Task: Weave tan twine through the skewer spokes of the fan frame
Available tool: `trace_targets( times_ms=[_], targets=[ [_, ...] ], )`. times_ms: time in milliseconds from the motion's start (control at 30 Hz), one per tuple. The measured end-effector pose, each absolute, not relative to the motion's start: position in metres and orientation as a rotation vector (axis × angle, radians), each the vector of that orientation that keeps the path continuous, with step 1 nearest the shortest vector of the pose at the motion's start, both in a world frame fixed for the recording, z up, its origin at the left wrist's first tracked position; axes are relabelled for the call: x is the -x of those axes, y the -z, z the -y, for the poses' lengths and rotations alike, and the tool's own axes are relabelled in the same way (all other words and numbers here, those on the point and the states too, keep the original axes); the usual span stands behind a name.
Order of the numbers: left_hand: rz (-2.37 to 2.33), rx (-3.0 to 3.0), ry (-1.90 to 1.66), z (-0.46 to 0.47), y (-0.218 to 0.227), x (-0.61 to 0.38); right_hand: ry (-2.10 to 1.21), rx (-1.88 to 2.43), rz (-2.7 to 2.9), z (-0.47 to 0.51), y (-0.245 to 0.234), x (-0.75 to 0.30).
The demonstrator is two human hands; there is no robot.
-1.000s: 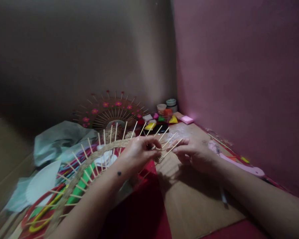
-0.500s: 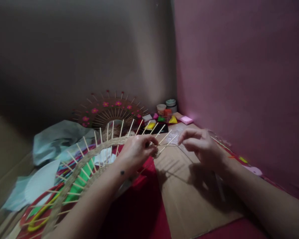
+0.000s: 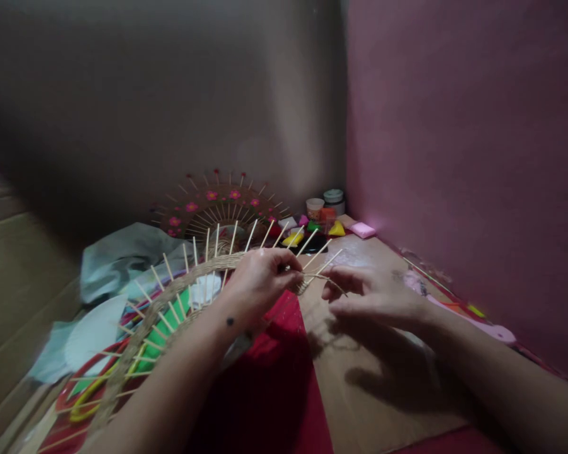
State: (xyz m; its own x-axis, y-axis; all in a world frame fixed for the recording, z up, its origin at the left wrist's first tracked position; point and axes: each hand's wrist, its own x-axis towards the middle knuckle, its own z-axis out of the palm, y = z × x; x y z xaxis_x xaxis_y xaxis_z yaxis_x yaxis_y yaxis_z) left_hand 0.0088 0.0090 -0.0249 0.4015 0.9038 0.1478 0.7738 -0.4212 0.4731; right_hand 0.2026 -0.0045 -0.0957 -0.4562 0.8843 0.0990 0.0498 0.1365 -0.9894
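From the head camera: here's the woven stick frame, arching from the lower left up to the left hand (image 3: 264, 275), its pale sticks (image 3: 234, 235) fanned out and a thick twine band (image 3: 213, 264) running through them. That band is the big piece done, dense and even along the visible arc, with a narrower inner band (image 3: 183, 329) also worked, partly behind the forearm. The left fingers are pinched together at the band's right-hand end, so the stretch under them is hidden. Just past them, a bit of weave shows near the last stick, so this course looks almost across. And out comes a loose twine strand (image 3: 312, 274), reaching the right hand (image 3: 366, 295)! Those fingers are curled with a narrow gap to the thumb; whether they grip it, I cannot tell. That free strand suggests the end isn't secured yet. Stick tips stand bare outside the band, while the flowered fan (image 3: 235, 195) at the back wears pink blooms; none show on this one.
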Motion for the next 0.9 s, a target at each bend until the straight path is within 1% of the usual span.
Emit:
trace_targets(
  times_ms=[67, 167, 333, 567, 733, 900],
  targets=[
    [-1.476, -2.343, -0.537, -0.009, 0.026, -0.010, -1.479, 0.817, 1.441, 0.006, 0.098, -0.198],
    [-1.471, -2.350, -0.531, -0.010, 0.029, -0.011, -1.608, 0.814, 1.200, 0.007, 0.104, -0.189],
    [-1.412, -2.367, -0.511, -0.010, 0.030, -0.009, -1.834, 0.780, 1.047, 0.009, 0.112, -0.178],
    [-1.437, -2.420, -0.496, -0.009, 0.033, -0.011, -1.781, 0.829, 1.135, 0.009, 0.112, -0.175],
    [-1.394, -2.428, -0.522, -0.010, 0.037, -0.011, -1.869, 0.861, 1.062, 0.008, 0.113, -0.176],
    [-1.396, -2.413, -0.530, -0.013, 0.050, -0.015, -1.849, 0.943, 1.056, 0.008, 0.119, -0.175]
  ],
)
